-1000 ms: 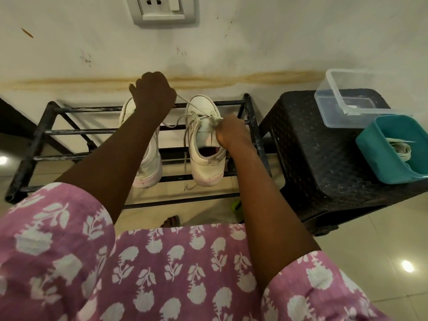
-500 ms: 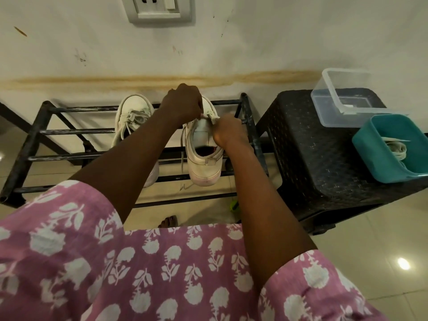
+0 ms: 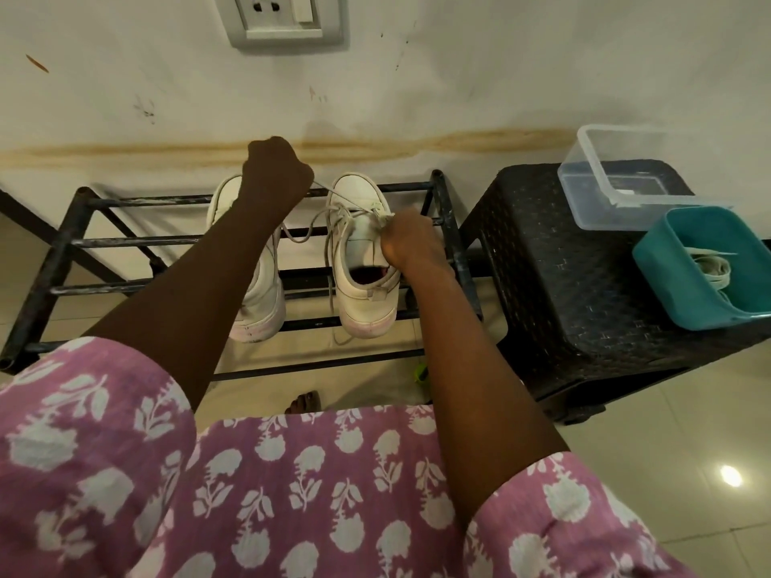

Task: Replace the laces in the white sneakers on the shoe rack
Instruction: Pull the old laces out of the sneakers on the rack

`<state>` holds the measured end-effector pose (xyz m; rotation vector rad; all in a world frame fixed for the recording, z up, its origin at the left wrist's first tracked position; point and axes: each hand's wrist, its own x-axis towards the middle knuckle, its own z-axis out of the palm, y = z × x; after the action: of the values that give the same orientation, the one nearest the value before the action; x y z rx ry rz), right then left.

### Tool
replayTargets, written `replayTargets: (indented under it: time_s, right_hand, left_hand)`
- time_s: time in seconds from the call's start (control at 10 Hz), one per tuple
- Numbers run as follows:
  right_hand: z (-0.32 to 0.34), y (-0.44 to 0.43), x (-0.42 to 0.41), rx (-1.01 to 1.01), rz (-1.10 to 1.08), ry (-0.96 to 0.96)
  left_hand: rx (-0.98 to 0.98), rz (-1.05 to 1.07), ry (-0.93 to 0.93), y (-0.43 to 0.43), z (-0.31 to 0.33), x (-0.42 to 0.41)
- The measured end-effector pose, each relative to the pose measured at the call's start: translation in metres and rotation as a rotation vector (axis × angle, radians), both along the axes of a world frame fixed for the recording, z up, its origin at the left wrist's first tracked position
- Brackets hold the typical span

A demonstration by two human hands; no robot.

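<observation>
Lace (image 3: 350,210) lies half loosened across the tongue of one white sneaker (image 3: 365,281), its loops slack and one end dangling past the heel. This sneaker sits on the top bars of the shoe rack (image 3: 52,260), toe toward the wall, on the side nearer the stool. The right hand (image 3: 406,244) grips it at the eyelet edge, fingers curled tight on the shoe. The left hand (image 3: 277,173) is raised near the wall, fingers clamped in a fist around the lace, which runs in a taut line from the fist to the eyelets. Under that forearm, the other sneaker (image 3: 260,302) rests alongside on the same bars, largely covered. Just beside the rack stands a black stool (image 3: 555,277) carrying a clear plastic box (image 3: 605,210) and a teal tub (image 3: 676,294), close together. Folded flat laces (image 3: 715,269) lie in the tub. A wall socket (image 3: 283,18) is above, and pink floral sleeves (image 3: 104,452) fill the foreground.
</observation>
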<state>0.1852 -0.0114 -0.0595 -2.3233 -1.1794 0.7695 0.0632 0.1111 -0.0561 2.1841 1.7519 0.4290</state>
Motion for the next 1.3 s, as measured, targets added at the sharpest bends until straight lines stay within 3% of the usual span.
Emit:
replayTargets:
  time_s: [0.1, 0.4, 0.5, 0.8, 1.0, 1.3]
  right_hand:
    - [0.0, 0.0, -0.001, -0.002, -0.001, 0.0]
    - [0.002, -0.002, 0.0, -0.002, 0.028, -0.003]
    - [0.002, -0.002, 0.0, 0.004, 0.025, 0.0]
    - [0.001, -0.001, 0.0, 0.007, 0.017, 0.022]
    - [0.0, -0.001, -0.001, 0.007, 0.026, 0.004]
    - [0.002, -0.002, 0.0, -0.008, 0.026, -0.037]
  left_hand:
    - [0.007, 0.098, -0.006, -0.007, 0.003, 0.001]
    - [-0.109, -0.369, 0.057, -0.021, -0.006, 0.035]
    - [-0.097, -0.387, 0.102, -0.022, -0.006, 0.041]
    - [-0.128, -0.266, 0.047, -0.018, 0.0, 0.029]
    - [-0.184, 0.015, -0.101, -0.012, 0.001, 0.016]
    - [-0.053, 0.17, -0.177, -0.016, 0.007, 0.009]
